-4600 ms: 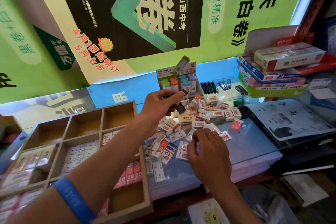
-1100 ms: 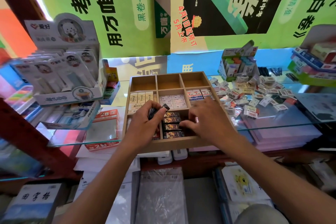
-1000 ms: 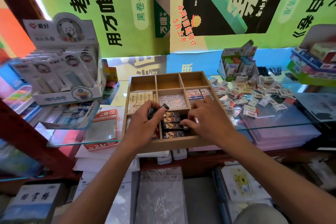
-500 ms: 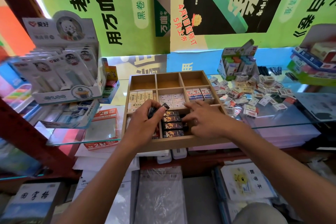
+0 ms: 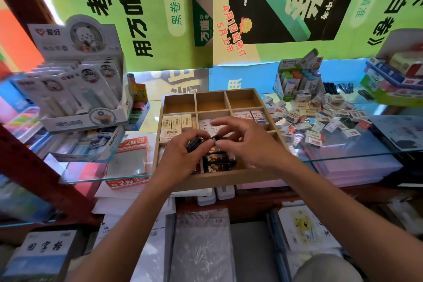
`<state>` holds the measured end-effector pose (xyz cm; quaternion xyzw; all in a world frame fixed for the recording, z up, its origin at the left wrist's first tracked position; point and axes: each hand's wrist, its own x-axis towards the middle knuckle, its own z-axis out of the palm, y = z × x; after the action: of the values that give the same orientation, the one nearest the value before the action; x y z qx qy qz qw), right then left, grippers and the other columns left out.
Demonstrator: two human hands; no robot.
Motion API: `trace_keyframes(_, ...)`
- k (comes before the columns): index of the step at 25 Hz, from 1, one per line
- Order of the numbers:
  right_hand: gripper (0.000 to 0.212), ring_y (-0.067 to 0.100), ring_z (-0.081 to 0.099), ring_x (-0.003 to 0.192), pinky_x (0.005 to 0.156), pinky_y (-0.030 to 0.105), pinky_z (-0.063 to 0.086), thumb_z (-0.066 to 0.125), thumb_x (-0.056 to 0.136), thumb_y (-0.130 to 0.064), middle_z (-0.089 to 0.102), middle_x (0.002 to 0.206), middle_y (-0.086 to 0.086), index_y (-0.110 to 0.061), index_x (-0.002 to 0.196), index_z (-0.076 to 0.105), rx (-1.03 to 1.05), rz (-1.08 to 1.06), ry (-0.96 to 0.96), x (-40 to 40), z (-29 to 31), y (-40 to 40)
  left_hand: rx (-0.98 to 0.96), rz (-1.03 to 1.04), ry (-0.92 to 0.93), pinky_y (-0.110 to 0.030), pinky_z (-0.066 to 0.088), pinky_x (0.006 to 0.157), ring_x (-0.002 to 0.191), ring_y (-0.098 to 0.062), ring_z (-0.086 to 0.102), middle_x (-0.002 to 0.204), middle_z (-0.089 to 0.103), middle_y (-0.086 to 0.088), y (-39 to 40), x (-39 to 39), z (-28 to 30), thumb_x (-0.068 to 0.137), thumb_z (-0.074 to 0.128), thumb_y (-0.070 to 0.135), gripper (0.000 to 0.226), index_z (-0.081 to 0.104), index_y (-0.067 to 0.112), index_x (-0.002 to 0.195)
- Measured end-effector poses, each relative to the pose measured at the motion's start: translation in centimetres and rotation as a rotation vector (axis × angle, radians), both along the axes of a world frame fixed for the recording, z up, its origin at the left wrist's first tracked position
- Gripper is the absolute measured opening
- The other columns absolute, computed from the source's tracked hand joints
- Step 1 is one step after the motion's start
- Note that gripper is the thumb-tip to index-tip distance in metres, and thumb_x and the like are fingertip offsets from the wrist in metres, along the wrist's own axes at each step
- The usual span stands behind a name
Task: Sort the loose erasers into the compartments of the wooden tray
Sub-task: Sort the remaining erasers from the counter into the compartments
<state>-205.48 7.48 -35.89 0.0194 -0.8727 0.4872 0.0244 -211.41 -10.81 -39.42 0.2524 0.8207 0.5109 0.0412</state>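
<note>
A wooden tray (image 5: 219, 178) with nine compartments, three rows of three, sits at the front edge of a glass shelf (image 5: 357, 155). The three compartments along the tray's far edge hold nothing visible. In the middle row, the left compartment has cream erasers (image 5: 175, 123), three standing side by side with two more lying across in front; the centre one holds white erasers (image 5: 207, 125), their count hidden by the hands; the right one shows three white-and-red erasers (image 5: 251, 115). In the near row's centre compartment two black erasers (image 5: 216, 162) with gold print show, lying stacked toward the tray's front edge.

The left hand (image 5: 183, 155) is curled around a small bunch of black erasers (image 5: 194, 143), number unclear, held above the tray's near-left part. The right hand (image 5: 247, 142) pinches the end of one of them between thumb and forefinger, its other fingers spread loosely over the tray's centre.

To the right of the tray, toward the shelf's back right, lies a loose pile of erasers (image 5: 320, 119), dozens, too many to count. One display box of correction tapes (image 5: 77, 84) stands off the tray's left side.
</note>
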Motion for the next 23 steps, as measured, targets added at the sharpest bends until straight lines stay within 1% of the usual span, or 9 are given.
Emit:
trace_keyframes(3,0.02,0.001,0.067,0.082,0.073,0.02,0.057,0.073,0.088,-0.02,0.069,0.09,-0.013,-0.026,0.107,0.069,0.093,0.018,0.076,-0.4,-0.4,-0.7,-0.012,-0.019,0.005,-0.007,0.048,0.069,0.098,-0.007,0.061,0.104,0.064,0.007,-0.2,0.0,0.0,0.093,0.063,0.033,0.013,0.063,0.032,0.106)
trace_keyframes(5,0.013,0.003,0.067,0.079,0.07,0.02,0.055,0.075,0.086,-0.021,0.071,0.086,-0.008,-0.022,0.098,0.072,-0.019,-0.102,0.109,-0.4,-0.5,0.0,-0.006,-0.022,-0.014,-0.007,0.049,0.066,0.094,-0.006,0.062,0.1,0.062,0.009,-0.2,0.2,0.1,0.091,0.066,0.035,0.017,0.061,0.033,0.107)
trace_keyframes(7,0.011,0.002,0.066,0.076,0.064,0.015,0.05,0.076,0.085,-0.024,0.07,0.084,-0.007,-0.023,0.095,0.072,-0.028,-0.268,0.123,0.0,-0.5,1.6,-0.101,-0.034,0.036,-0.007,0.049,0.063,0.085,-0.004,0.06,0.093,0.06,0.011,0.0,0.7,0.2,0.086,0.073,0.034,0.031,0.056,0.035,0.113)
trace_keyframes(11,0.016,0.002,0.062,0.072,0.06,0.014,0.045,0.081,0.079,-0.033,0.066,0.078,-0.012,-0.024,0.087,0.072,0.16,-0.376,0.113,1.1,-1.4,2.7,-0.23,-0.009,0.138,-0.018,0.051,0.076,0.093,-0.009,0.057,0.105,0.056,0.009,0.7,1.0,0.0,0.083,0.077,0.029,0.043,0.056,0.033,0.121)
trace_keyframes(14,0.021,0.006,0.061,0.073,0.066,0.026,0.051,0.081,0.078,-0.038,0.064,0.076,-0.01,-0.024,0.082,0.066,0.243,-0.355,0.101,0.9,-2.5,1.3,-0.23,-0.013,0.147,-0.011,0.046,0.072,0.09,-0.006,0.056,0.106,0.06,0.006,0.8,0.9,-0.1,0.084,0.076,0.026,0.038,0.059,0.031,0.118)
trace_keyframes(16,0.028,0.011,0.056,0.081,0.07,0.029,0.047,0.077,0.079,-0.048,0.06,0.079,-0.008,-0.024,0.081,0.061,0.462,-0.336,0.125,0.5,-3.0,0.8,-0.226,-0.019,0.152,-0.011,0.046,0.072,0.091,-0.006,0.056,0.106,0.06,0.007,0.7,0.9,-0.1,0.084,0.076,0.025,0.037,0.06,0.031,0.118)
trace_keyframes(18,0.033,0.014,0.05,0.092,0.075,0.031,0.04,0.069,0.082,-0.057,0.057,0.085,-0.008,-0.024,0.084,0.065,0.649,-0.278,0.15,0.1,-3.0,1.2,-0.228,-0.021,0.155,-0.011,0.046,0.072,0.092,-0.007,0.056,0.105,0.059,0.008,0.7,1.0,-0.2,0.085,0.075,0.025,0.037,0.059,0.031,0.117)
trace_keyframes(20,0.038,0.015,0.045,0.102,0.083,0.033,0.038,0.062,0.086,-0.059,0.053,0.094,-0.008,-0.025,0.098,0.072,0.711,-0.153,0.091,0.0,-2.8,2.0,-0.235,-0.019,0.153,-0.011,0.046,0.071,0.09,-0.006,0.056,0.104,0.059,0.009,0.8,1.0,-0.3,0.085,0.075,0.025,0.037,0.059,0.031,0.117)
trace_keyframes(23,0.037,0.018,0.043,0.114,0.094,0.036,0.039,0.066,0.085,-0.053,0.056,0.113,-0.006,-0.033,0.116,0.07,0.746,-0.042,-0.018,0.2,-2.3,3.0,-0.236,-0.016,0.143,-0.013,0.047,0.069,0.085,-0.006,0.057,0.091,0.057,0.013,0.7,1.0,-0.2,0.085,0.075,0.025,0.036,0.057,0.033,0.115)
